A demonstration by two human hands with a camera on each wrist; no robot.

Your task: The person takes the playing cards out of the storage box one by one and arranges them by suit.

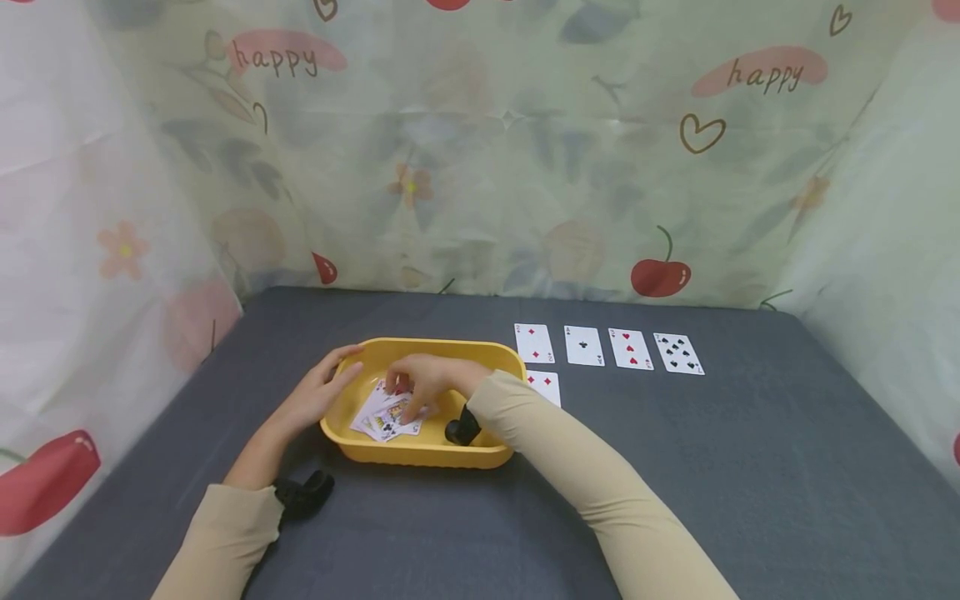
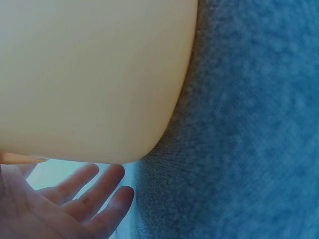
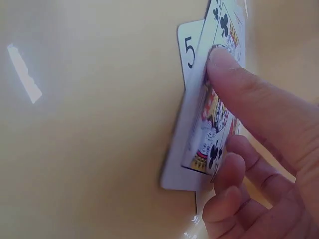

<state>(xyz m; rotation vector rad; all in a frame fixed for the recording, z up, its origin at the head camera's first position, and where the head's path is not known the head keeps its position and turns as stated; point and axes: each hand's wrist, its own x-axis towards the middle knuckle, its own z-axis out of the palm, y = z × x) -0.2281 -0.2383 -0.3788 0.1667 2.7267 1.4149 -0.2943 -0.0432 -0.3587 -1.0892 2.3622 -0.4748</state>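
A yellow plastic tray (image 1: pixel 420 455) with rounded corners stands on the dark cloth, a small overlapping pile of playing cards (image 1: pixel 378 417) inside it. My right hand (image 1: pixel 426 379) reaches into the tray and pinches a clubs court card (image 3: pixel 207 142) between thumb and fingers. Behind that card, a card marked 5 (image 3: pixel 189 50) shows its corner. My left hand (image 1: pixel 309 400) is at the tray's left end, thumb by the rim. Seen from the left wrist, its fingers (image 2: pixel 107 181) are spread and fairly straight beside the tray's outer wall.
Right of the tray, several face-up cards lie in a row, including a diamonds card (image 1: pixel 534 343), a clubs card (image 1: pixel 588 342), a hearts card (image 1: pixel 630 354) and a spades card (image 1: pixel 678 340). Below them another diamonds card (image 1: pixel 547 387) is partly hidden by the tray. Patterned curtains (image 1: pixel 510 167) surround the table.
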